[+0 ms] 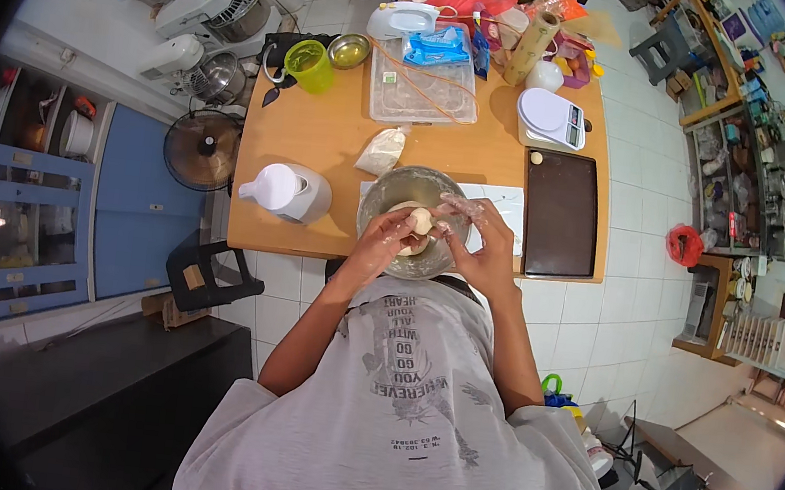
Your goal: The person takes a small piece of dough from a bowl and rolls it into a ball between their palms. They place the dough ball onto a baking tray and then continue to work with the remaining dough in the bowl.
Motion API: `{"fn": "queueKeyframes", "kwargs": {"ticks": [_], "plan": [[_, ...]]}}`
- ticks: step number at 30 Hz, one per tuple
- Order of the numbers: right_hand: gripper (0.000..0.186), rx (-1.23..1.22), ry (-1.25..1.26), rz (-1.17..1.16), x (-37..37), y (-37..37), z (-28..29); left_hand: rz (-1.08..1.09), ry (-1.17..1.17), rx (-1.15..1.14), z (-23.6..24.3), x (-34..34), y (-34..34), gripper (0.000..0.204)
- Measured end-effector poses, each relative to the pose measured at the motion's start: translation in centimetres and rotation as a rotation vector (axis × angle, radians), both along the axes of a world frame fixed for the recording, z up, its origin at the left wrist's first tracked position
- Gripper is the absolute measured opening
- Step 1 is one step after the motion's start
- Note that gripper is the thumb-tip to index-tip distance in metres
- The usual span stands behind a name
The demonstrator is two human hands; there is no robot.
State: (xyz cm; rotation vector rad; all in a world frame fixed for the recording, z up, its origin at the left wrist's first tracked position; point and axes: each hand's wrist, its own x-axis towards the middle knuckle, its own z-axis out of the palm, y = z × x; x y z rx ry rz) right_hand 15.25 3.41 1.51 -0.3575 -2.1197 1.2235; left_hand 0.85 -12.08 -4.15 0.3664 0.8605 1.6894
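Observation:
Over a metal mixing bowl (399, 184) at the table's near edge, my left hand (379, 246) pinches a small pale dough ball (422, 220) between its fingers. My right hand (480, 246) is just to the right of the ball, its floury fingers spread and curved toward it; whether a fingertip touches the ball I cannot tell. More dough (408, 248) lies inside the bowl, partly hidden by my left hand. To the right, a dark baking tray (562, 220) carries one small dough ball (536, 158) near its far left corner.
A white jug-like container (289, 192) stands left of the bowl, a bag of white powder (382, 151) beyond it. A kitchen scale (551, 118) sits behind the tray. Farther back are a clear plastic box (409, 101), a green cup (309, 66) and a hand mixer (403, 20).

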Motion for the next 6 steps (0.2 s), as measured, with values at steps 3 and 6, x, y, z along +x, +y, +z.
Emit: {"fn": "queueKeyframes", "kwargs": {"ticks": [3, 6], "plan": [[0.047, 0.003, -0.036, 0.076, 0.09, 0.35, 0.78, -0.056, 0.147, -0.055, -0.84, -0.19, -0.05, 0.043], [0.049, 0.004, -0.097, 0.119, 0.33, 0.65, 0.33, -0.041, 0.286, -0.101, -0.90, -0.27, 0.26, 0.045]]}}
